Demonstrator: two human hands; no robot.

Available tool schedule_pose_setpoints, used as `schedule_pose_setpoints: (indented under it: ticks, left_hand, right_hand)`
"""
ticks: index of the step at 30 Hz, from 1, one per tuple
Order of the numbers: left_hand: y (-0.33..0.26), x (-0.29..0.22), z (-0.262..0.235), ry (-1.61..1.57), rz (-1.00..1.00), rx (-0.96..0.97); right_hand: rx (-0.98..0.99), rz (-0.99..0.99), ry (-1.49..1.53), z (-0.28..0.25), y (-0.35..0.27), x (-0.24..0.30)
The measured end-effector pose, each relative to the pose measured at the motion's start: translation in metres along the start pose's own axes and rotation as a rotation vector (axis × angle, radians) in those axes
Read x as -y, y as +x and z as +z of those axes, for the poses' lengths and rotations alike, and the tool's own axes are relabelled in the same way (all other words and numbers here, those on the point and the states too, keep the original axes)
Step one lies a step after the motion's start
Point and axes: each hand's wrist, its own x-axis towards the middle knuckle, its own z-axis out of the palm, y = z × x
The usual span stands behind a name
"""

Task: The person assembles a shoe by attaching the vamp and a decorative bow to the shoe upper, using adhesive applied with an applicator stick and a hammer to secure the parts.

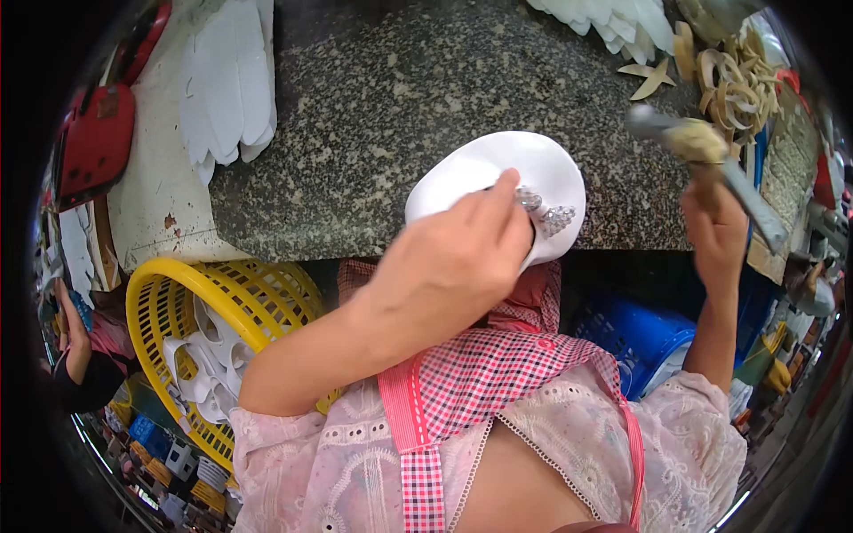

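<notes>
A smooth white shoe upper (462, 169) with a silver, glittering bow-shaped ornament (556, 218) rests at the front edge of the speckled stone worktop (373, 115). My left hand (453, 253) is closed on it, the fingers pressed close beside the ornament and covering part of the piece. Off to the right, my right hand (718, 233) grips the handle of a hammer (755, 204), raised above the worktop's right side. The hammer's metal head is a little blurred, with something yellowish wrapped round its middle.
White flat pieces lie stacked (229, 89) at the far left and fanned out (613, 22) at the far right. Curled tan strips (737, 84) heap at the right. Below the edge stand a yellow basket (160, 275) of white cut pieces and a blue basket (626, 333).
</notes>
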Motion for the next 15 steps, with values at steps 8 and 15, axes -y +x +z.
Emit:
schedule_pose_setpoints:
  ticks: [8,15]
  left_hand:
    - [0.024,0.041,-0.023,-0.119,-0.175,0.130]
    - [0.047,0.039,-0.019,0.073,-0.186,0.279]
  right_hand:
    - [-0.597,0.289,-0.188,-0.134,0.003,-0.127]
    - [-0.485,0.408,-0.730,-0.189,0.080,-0.268]
